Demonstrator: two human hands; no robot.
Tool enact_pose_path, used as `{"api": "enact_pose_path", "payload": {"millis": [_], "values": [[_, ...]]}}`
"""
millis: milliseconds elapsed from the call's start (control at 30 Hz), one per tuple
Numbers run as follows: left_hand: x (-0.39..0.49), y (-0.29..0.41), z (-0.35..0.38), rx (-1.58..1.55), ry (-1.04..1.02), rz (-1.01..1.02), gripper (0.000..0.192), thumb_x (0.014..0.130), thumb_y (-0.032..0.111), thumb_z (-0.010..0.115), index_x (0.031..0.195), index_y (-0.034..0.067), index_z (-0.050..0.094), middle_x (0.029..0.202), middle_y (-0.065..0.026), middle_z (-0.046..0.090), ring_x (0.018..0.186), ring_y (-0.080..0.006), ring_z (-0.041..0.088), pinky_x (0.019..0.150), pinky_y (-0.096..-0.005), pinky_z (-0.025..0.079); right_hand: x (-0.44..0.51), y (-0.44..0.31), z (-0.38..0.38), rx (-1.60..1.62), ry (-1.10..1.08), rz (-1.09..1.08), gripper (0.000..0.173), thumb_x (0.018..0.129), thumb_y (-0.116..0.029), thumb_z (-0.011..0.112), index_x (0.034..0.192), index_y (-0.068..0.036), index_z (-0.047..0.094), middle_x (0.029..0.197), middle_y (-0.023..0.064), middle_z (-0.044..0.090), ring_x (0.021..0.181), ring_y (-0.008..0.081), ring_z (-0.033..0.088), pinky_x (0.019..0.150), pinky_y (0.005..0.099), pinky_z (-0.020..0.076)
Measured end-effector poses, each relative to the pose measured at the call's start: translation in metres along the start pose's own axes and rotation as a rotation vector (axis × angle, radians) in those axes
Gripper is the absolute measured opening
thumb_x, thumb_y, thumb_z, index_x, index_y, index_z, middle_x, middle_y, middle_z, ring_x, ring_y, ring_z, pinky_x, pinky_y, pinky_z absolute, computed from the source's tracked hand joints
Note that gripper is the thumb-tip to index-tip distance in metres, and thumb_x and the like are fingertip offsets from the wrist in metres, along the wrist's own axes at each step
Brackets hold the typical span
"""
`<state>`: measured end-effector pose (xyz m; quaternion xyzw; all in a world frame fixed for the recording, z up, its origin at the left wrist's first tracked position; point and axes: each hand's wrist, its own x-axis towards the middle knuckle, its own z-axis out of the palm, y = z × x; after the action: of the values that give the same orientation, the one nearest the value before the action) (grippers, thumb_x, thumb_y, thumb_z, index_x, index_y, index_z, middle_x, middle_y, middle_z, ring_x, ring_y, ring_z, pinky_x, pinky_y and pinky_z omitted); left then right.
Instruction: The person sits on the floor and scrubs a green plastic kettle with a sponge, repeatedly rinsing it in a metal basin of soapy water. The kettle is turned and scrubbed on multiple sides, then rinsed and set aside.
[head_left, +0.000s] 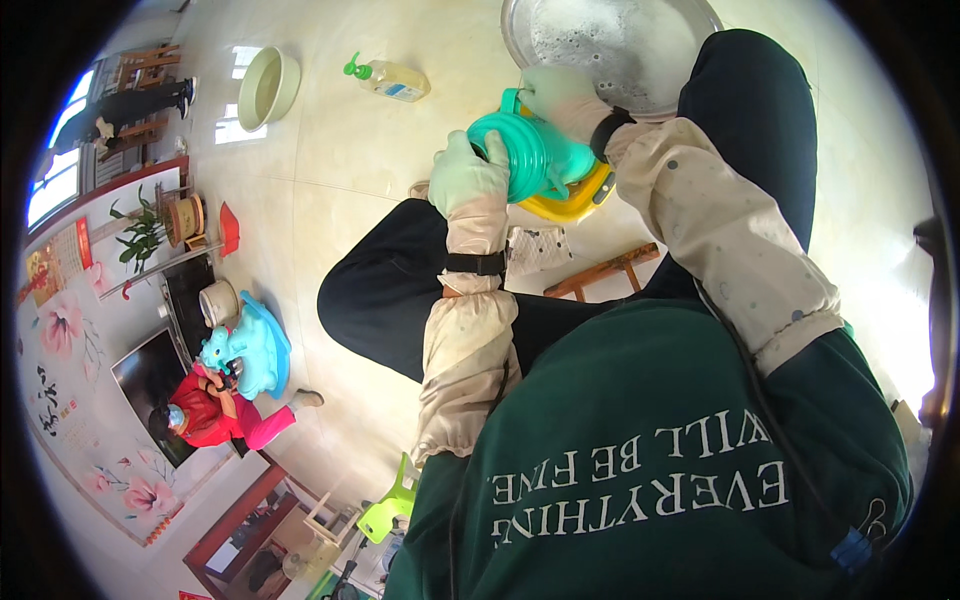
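A teal plastic vessel (529, 154) with a ridged round end and handles lies tilted between my hands. My left hand (469, 176), in a pale rubber glove, grips its ridged end, with the thumb over the rim. On its far side my right hand (559, 97), also gloved, holds it near the upper handle; some of the fingers are hidden. Under the vessel shows a yellow plastic container (574, 199), mostly covered. Just beyond my right hand stands a metal basin (514, 37) of foamy water. Spotted sleeve covers and black wristbands cover my forearms.
On the tiled floor are a soap pump bottle (390, 79) and a pale green basin (289, 94). A wooden frame (607, 270) and spotted cloth (536, 247) lie between my legs. At left, a person in red (206, 412) sits by a blue rocking toy (259, 349); another person (135, 105) stands farther off.
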<state>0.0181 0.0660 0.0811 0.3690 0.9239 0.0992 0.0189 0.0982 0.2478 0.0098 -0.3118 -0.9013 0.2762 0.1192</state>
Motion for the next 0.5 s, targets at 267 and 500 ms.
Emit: {"api": "enact_pose_path", "payload": {"millis": [267,500], "values": [[0.0,-0.008,0.008,0.002,-0.016,0.011,0.048,0.097,0.053,0.061,0.102,0.005,0.063,0.089,-0.024,0.07,0.082,-0.0441,0.07,0.075,-0.054,0.056,-0.001,0.014,0.025,0.419,-0.255,0.31,0.038,0.084,-0.038,0.079,0.092,-0.002,0.072,0.083,0.0164,0.072,0.079,0.0265,0.071,0.076,0.041,0.0557],[-0.002,-0.005,0.004,-0.014,-0.031,0.042,0.047,0.098,0.051,0.061,0.099,0.005,0.063,0.087,-0.023,0.07,0.083,-0.043,0.069,0.073,-0.054,0.056,0.001,-0.005,0.009,0.104,-0.152,0.128,0.034,0.086,-0.033,0.068,0.105,-0.006,0.076,0.099,0.0203,0.075,0.098,0.0401,0.072,0.088,0.0479,0.0567]]}}
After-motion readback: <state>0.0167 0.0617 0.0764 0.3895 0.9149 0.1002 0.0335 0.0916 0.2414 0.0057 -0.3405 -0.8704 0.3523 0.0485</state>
